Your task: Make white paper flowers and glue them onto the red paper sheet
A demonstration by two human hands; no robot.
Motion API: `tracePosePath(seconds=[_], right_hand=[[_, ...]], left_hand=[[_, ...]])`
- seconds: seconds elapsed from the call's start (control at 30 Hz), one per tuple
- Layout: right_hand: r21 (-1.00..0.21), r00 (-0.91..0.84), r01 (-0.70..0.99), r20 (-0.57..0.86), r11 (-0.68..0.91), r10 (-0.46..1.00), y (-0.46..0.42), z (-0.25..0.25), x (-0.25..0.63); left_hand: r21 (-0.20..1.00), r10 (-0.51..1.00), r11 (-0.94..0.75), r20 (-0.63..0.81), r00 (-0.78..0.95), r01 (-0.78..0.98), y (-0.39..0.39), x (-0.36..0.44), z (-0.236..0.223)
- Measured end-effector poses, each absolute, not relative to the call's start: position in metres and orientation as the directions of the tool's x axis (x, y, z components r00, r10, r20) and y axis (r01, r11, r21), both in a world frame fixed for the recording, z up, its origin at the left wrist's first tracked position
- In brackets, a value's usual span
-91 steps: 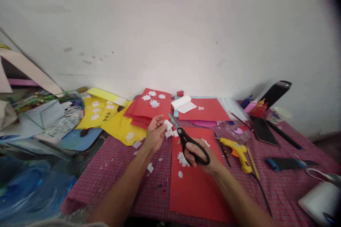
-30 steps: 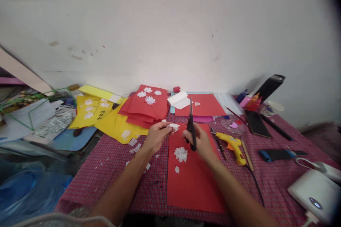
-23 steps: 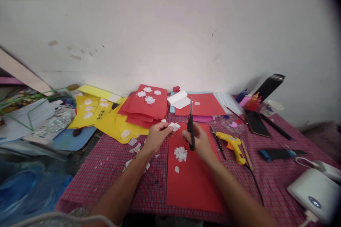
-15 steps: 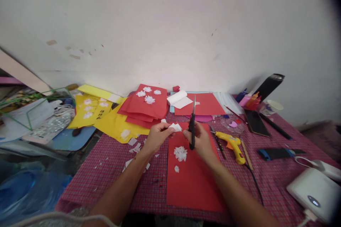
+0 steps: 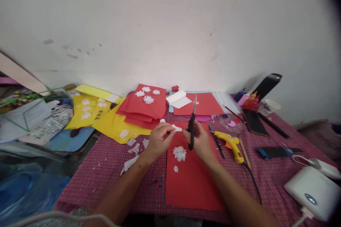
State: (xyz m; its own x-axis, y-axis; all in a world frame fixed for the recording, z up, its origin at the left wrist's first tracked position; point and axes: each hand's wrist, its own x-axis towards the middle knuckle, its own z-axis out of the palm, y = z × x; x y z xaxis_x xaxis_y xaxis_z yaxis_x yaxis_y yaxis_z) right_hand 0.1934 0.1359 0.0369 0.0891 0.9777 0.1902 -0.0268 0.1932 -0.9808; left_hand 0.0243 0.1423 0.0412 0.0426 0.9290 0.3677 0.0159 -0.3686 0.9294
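Between its fingertips my left hand pinches a small piece of white paper. My right hand is closed on black-handled scissors, their blades pointing up and away from me. Both hands hover over the upper part of a red sheet. A white paper flower lies on that sheet, with a small white scrap below it. White paper cuttings are scattered on the cloth to the left, near my left forearm.
Behind my hands lie red sheets with white flowers, yellow paper and a white paper roll. To the right are a yellow glue gun, a phone, a blue-and-black cutter and a white power bank.
My left hand has turned slightly, and the white paper in it now shows as a narrower strip. The scissors stay upright in my right hand. The view has shifted a little.
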Motion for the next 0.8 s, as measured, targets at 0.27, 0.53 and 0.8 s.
tracePosePath(seconds=[0.27,0.53,0.8], right_hand=[[-0.981,0.066,-0.007,0.195,0.195,0.979,0.136,0.036,0.193],[-0.982,0.092,-0.056,0.173,0.179,0.981,0.137,0.035,0.195],[-0.97,0.185,-0.093,0.207,0.227,0.961,0.143,0.03,0.207]], left_hand=[[0.921,0.919,-0.39,0.39,0.052,0.0,0.14,0.024,0.043],[0.871,0.887,-0.461,0.458,0.059,0.168,0.144,0.023,0.038],[0.921,0.92,-0.331,0.364,-0.147,0.206,0.158,0.01,0.036]])
